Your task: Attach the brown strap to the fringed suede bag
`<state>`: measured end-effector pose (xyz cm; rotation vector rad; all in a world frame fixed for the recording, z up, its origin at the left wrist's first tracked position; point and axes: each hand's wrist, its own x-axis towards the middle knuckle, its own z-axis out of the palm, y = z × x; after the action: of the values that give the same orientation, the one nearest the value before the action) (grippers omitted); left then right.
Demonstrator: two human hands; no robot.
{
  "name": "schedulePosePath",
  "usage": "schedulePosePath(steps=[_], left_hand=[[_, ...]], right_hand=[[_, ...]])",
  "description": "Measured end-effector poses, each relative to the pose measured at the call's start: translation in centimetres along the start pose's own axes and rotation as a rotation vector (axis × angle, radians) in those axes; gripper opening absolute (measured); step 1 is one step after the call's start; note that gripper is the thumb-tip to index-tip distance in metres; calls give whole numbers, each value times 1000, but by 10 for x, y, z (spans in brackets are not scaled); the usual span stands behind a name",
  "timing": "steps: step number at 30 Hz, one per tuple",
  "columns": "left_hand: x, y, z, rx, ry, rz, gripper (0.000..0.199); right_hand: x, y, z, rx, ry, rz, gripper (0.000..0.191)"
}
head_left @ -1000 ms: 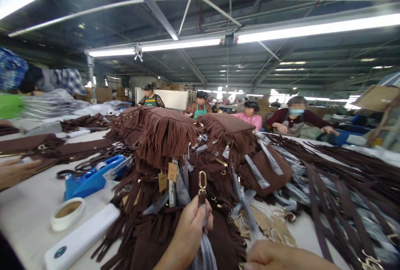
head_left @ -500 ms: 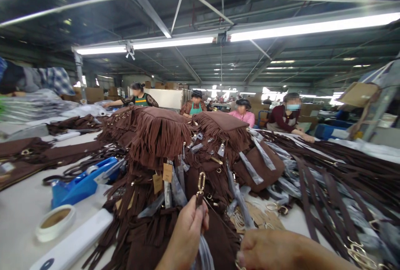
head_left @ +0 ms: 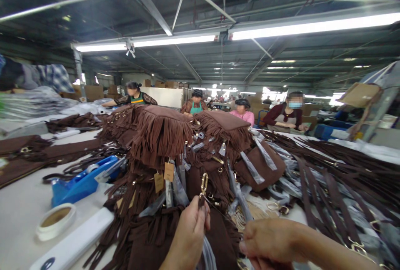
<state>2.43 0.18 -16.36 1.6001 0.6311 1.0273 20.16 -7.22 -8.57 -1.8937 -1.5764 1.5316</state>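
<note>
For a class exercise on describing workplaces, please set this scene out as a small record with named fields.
Left hand: pinches a brown strap, gold clasp pointing up
Right hand: beside gold hardware, grip unclear
Centre: heaped fringed bags, tan tags
Left side: blue tape dispenser, white roll, white device
Right side: spread dark straps
Background: at least four people

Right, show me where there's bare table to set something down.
Bare white tabletop shows left of the white tape roll; a smaller patch lies between that roll, the blue plastic dispenser and the brown fringed bags. Crowded: centre, bags; right, dark brown straps.
</note>
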Motion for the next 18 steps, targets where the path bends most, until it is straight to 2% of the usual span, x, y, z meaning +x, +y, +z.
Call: schedulePosePath(steps=[3,9,13,15,18], left_hand=[[0,-2,1,18,14,8,32],[-2,-5,2,202,14,15,29],[-6,-5,7,321,-39,3,22],[-9,0,9,307,-85,-17,23],[-12,15,10,214,-149,-19,36]], right_hand=[[1,-5,-1,-56,-122,186,46],[4,-17,-1,-92,-156,212,46],[8,-22,5,-76,-102,144,44],[10,-24,10,-78,-73,129,44],[13,-24,16,-80,-55,132,43]])
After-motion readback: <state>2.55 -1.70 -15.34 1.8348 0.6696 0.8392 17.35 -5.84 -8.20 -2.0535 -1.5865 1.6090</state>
